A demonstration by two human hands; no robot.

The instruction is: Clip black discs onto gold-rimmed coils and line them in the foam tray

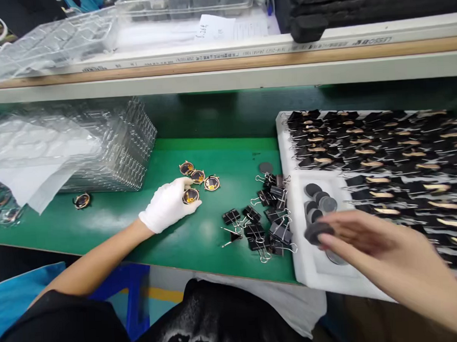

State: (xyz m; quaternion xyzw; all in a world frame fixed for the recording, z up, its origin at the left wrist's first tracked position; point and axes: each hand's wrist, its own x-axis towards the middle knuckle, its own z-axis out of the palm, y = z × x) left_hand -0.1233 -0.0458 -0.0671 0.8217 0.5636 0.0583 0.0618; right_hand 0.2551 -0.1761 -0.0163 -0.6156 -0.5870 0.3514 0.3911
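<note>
My left hand (171, 203), in a white glove, holds a round watch case (190, 196) between thumb and fingers over the green tabletop. Three more watch cases (198, 176) lie just beyond its fingertips. My bare right hand (366, 243), slightly blurred, pinches a dark round disc (318, 231) above the white foam tray (300, 259). Similar grey and black discs (327, 204) rest in the tray's recess beside it. Black binder clips (281, 232) are heaped between my hands, left of the tray.
Rows of clipped pieces (377, 165) fill the foam tray at right. Stacked clear plastic trays (109, 157) stand at left, near a lone watch case (82, 200). A single disc (265, 167) lies behind the clips. A shelf edge (223, 79) crosses above the table.
</note>
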